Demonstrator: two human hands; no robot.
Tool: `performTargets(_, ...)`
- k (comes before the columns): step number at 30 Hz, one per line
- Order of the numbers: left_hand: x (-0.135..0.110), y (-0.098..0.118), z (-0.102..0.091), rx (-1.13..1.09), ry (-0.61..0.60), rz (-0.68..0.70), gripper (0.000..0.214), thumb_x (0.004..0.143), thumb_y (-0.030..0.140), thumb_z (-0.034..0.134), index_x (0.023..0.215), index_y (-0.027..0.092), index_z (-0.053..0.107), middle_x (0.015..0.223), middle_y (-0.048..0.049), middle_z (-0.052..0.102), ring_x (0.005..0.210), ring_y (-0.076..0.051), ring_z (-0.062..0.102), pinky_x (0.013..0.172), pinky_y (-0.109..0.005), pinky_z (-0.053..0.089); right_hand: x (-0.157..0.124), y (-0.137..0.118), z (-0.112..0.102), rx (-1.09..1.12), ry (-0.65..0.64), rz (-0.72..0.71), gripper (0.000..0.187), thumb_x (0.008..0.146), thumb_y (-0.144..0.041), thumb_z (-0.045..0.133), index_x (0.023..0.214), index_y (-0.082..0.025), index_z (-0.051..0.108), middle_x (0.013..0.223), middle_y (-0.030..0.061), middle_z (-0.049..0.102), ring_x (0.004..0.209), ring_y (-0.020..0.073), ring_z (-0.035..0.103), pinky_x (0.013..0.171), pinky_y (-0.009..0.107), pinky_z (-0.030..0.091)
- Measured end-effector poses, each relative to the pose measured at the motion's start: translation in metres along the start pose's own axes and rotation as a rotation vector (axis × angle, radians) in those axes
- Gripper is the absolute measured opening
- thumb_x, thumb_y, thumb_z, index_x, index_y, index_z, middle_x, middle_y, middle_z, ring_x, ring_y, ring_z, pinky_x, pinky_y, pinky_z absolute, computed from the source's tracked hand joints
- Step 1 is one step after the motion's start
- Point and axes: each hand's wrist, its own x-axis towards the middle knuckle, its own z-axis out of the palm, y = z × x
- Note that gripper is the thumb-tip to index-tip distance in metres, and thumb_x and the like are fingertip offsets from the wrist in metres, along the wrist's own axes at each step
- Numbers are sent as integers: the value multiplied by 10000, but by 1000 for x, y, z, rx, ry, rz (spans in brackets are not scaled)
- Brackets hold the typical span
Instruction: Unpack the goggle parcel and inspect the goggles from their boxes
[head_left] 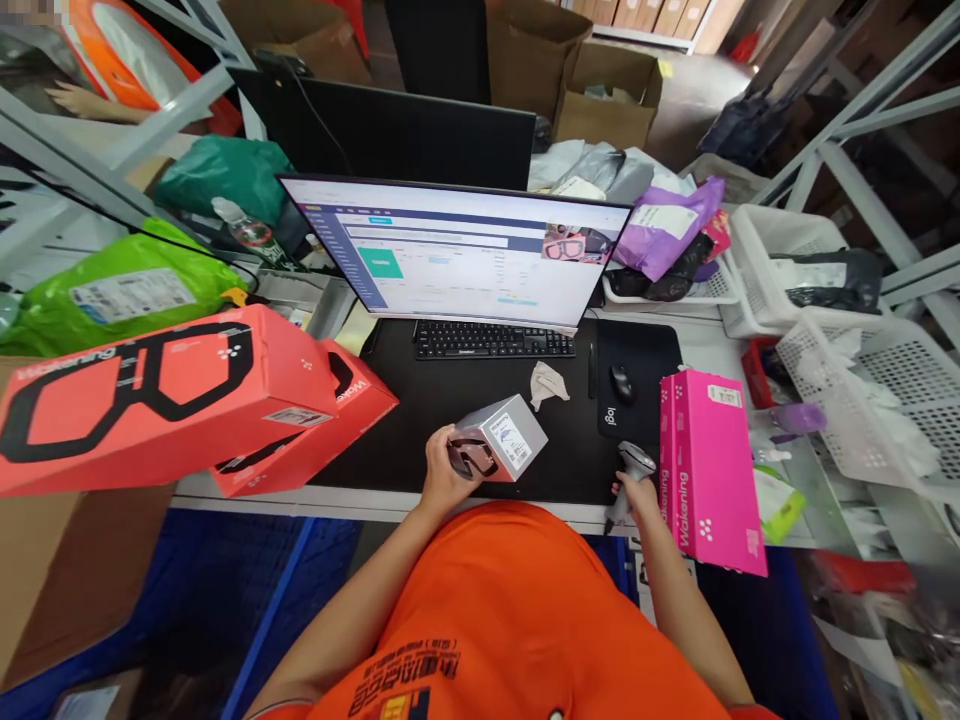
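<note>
My left hand (pixel 444 474) is closed around the left end of a small silver-grey box (pixel 501 436) with a goggles picture and a white label on its end. The box sits at the front of the black desk mat (pixel 375 440). In my right hand (pixel 637 494) is a grey handheld barcode scanner (pixel 636 462), held by its grip near the desk's front edge. Just right of it lies a bright pink box (pixel 716 470) marked Wakening. A crumpled pale scrap (pixel 548 384) rests behind the grey box.
Two coral-red goggles boxes (pixel 157 395) are stacked at the left, overhanging the edge. A lit monitor (pixel 472 255), a keyboard (pixel 495 340) and a mouse (pixel 621 382) stand behind. White baskets (pixel 825 400) with bagged parcels line the right. Another person's hand (pixel 71 98) shows far left.
</note>
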Motion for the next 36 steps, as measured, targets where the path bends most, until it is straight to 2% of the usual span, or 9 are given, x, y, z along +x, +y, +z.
performTargets(4, 4, -9, 0, 91, -4, 103, 849, 696, 314, 790, 1412, 152, 361, 1321, -188, 502, 1268, -346, 505, 1083, -542, 447, -31, -35, -4, 132, -238, 18, 455, 668, -416, 726, 1002, -114, 663, 703, 83, 708, 487, 147, 559, 491, 286, 496)
performTargets(9, 6, -19, -15, 185, -9, 154, 802, 736, 249, 736, 1424, 155, 335, 1326, -191, 496, 1283, -343, 491, 1087, -554, 445, -99, -91, -13, 102, -763, -132, 447, 738, -442, 743, 1054, -133, 676, 728, 48, 724, 421, 100, 511, 451, 249, 430)
performTargets(13, 6, -26, -26, 214, -24, 162, 785, 751, 270, 733, 1420, 157, 337, 1331, -191, 494, 1292, -349, 484, 1083, -558, 449, -121, -119, -6, -89, -851, -199, 202, 765, -349, 686, 832, -163, 645, 678, 14, 699, 413, 93, 526, 455, 230, 427)
performTargets(19, -1, -28, -29, 226, -48, 50, 762, 722, 275, 730, 1380, 170, 360, 1331, -184, 501, 1293, -353, 496, 1090, -567, 442, -110, -111, 2, -91, -813, -219, 257, 774, -422, 669, 772, -167, 638, 608, 8, 671, 400, 112, 531, 442, 239, 408)
performTargets(22, -5, -24, -27, 182, -76, -38, 785, 690, 285, 744, 1373, 171, 374, 1332, -184, 505, 1304, -357, 487, 1110, -567, 422, -84, -88, 2, -112, -614, -221, 351, 783, -494, 675, 881, -157, 671, 702, 57, 733, 427, 141, 570, 473, 276, 459)
performTargets(26, -13, -17, -22, 49, -58, -145, 852, 640, 329, 791, 1371, 157, 391, 1324, -188, 506, 1288, -359, 502, 1105, -557, 420, -38, -50, 5, -305, -203, -82, 235, 786, -398, 653, 860, -177, 628, 652, 69, 720, 531, 228, 695, 553, 319, 540)
performTargets(31, -16, -8, -12, -174, -135, -385, 1038, 544, 409, 871, 1406, 173, 344, 1365, -182, 479, 1305, -376, 508, 1121, -570, 396, -12, -17, 19, -393, -155, -18, 281, 798, -406, 618, 954, -172, 634, 661, 82, 727, 701, 290, 766, 663, 349, 599)
performTargets(33, -12, -4, -10, -277, -188, -474, 1087, 542, 443, 878, 1430, 175, 311, 1416, -196, 452, 1342, -384, 483, 1148, -578, 362, -11, -13, 22, -434, -117, -43, 362, 766, -423, 644, 1010, -155, 654, 751, 121, 750, 835, 334, 768, 761, 399, 598)
performTargets(36, -1, 4, -11, -408, -286, -549, 1133, 558, 494, 878, 1460, 169, 273, 1464, -216, 426, 1377, -387, 455, 1162, -575, 342, -16, -18, 19, -485, 8, -106, 690, 673, -432, 730, 1255, -87, 594, 1187, 270, 688, 1212, 440, 624, 991, 535, 498)
